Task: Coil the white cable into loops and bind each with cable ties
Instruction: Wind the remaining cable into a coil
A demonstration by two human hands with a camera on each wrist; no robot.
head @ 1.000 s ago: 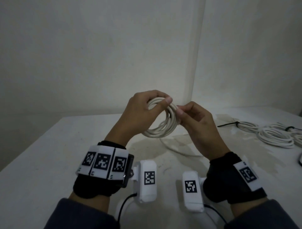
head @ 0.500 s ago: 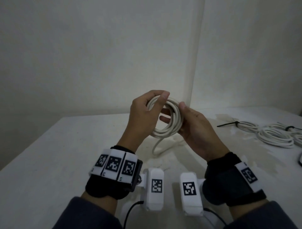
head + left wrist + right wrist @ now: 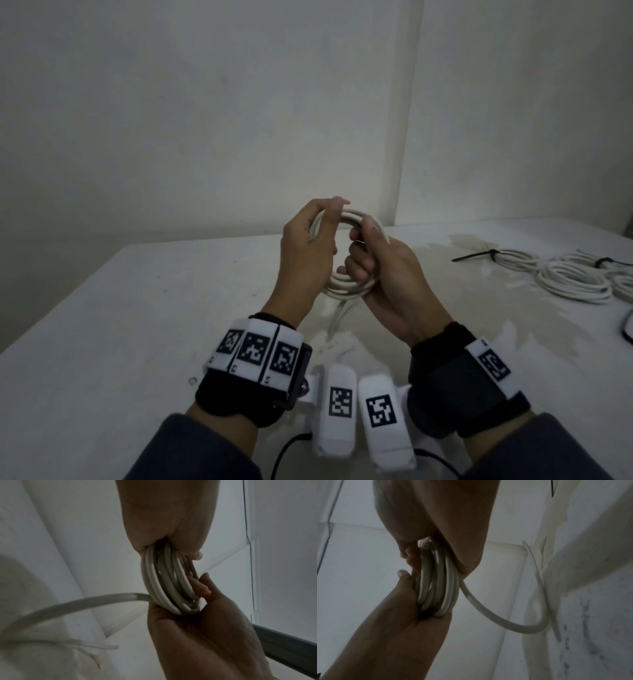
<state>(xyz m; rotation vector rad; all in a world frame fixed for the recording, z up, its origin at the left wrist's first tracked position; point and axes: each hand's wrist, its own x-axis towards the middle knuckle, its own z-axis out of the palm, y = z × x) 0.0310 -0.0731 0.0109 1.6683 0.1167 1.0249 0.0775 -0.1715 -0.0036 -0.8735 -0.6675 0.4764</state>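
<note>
1. Held up above the table [image 3: 144, 329]: white cable [image 3: 346, 286], wound into several loops between both hands.
2. Left hand [image 3: 305, 253] with grip curled round the far-left arc of the coil; right hand [image 3: 387, 270] with fingers hooked through the ring, clamping its right side.
3. Not fully wound: loose tail [image 3: 505, 623] hanging from the coil's underside down to the table.
4. No tie on this coil yet; judged near the end of winding, binding still to come.
5. Finished coils [image 3: 572, 277] lying at far right, with black cable ties [image 3: 479, 255] on them.
6. No containers in sight.
</note>
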